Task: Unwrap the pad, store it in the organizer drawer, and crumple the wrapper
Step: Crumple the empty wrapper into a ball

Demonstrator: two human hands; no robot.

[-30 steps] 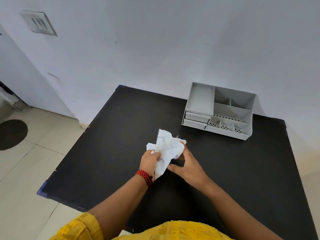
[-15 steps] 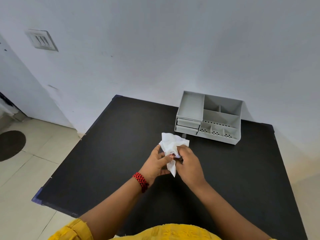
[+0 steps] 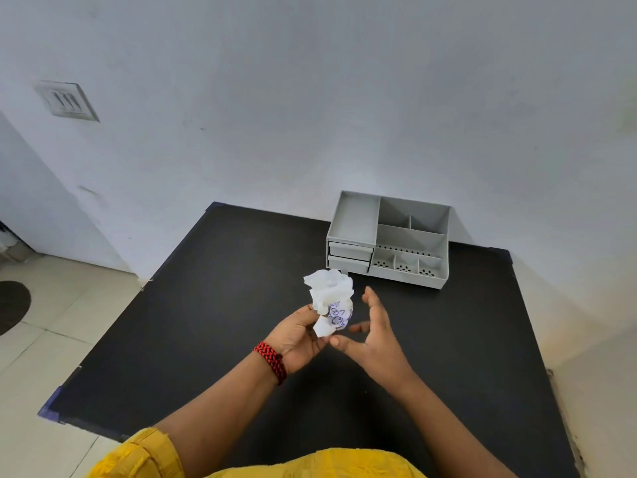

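A crumpled white wrapper with blue print sticks up from my left hand, which grips its lower end above the black table. Just to its right, my right hand has its fingers spread and holds nothing; the thumb tip nearly meets my left fingers. The grey organizer stands at the table's back edge by the wall, with two drawers at its left front, both pushed in. The pad itself is not visible.
The organizer has open compartments on top and perforated trays at its front right. A white wall runs behind the table, with a switch plate on it at upper left. Tiled floor lies to the left, with a dark round mat.
Both hands were pressing the wrapper together; now my right hand has let go and opened, while my left keeps the more tightly balled wrapper.
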